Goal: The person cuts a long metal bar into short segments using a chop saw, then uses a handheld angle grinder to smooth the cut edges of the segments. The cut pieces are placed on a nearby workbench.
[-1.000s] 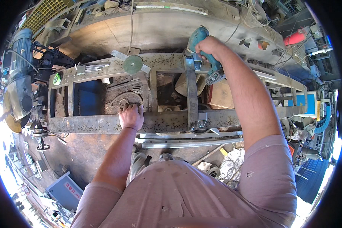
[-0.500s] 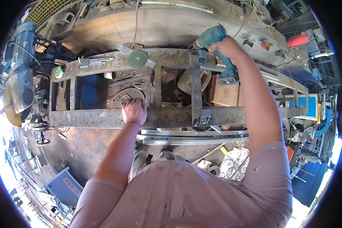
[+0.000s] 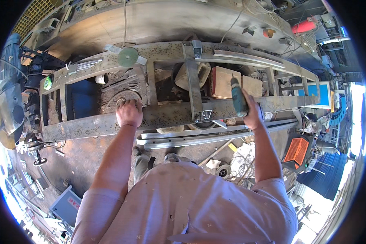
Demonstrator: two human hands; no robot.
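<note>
My right hand (image 3: pixel 253 114) is closed around a teal cordless drill (image 3: pixel 239 99). The drill is above the near rail of a long rusty steel frame (image 3: pixel 162 118), its bit pointing away from me. On the same rail, further left, rests my left hand (image 3: pixel 129 114), with its fingers curled over the far edge. Something small and looped shows at those fingertips, too unclear to name. A crossbar (image 3: pixel 193 81) spans the frame between my hands. At its ends sit two short shiny metal pieces, a near one (image 3: pixel 206 115) and a far one (image 3: pixel 197 49).
A green round disc (image 3: pixel 128 57) and several thin rods (image 3: pixel 89 65) lie on the far rail. Cardboard boxes (image 3: pixel 226 82) are inside the frame. Long metal profiles (image 3: pixel 171 142) lie along its near side. A motor-driven cutting machine (image 3: pixel 12 93) stands left; an orange-topped case (image 3: pixel 297 150) is at right.
My right hand has brought the drill from above the far rail back toward me, over the near rail. My left hand keeps its place on the frame; the whole view has shifted.
</note>
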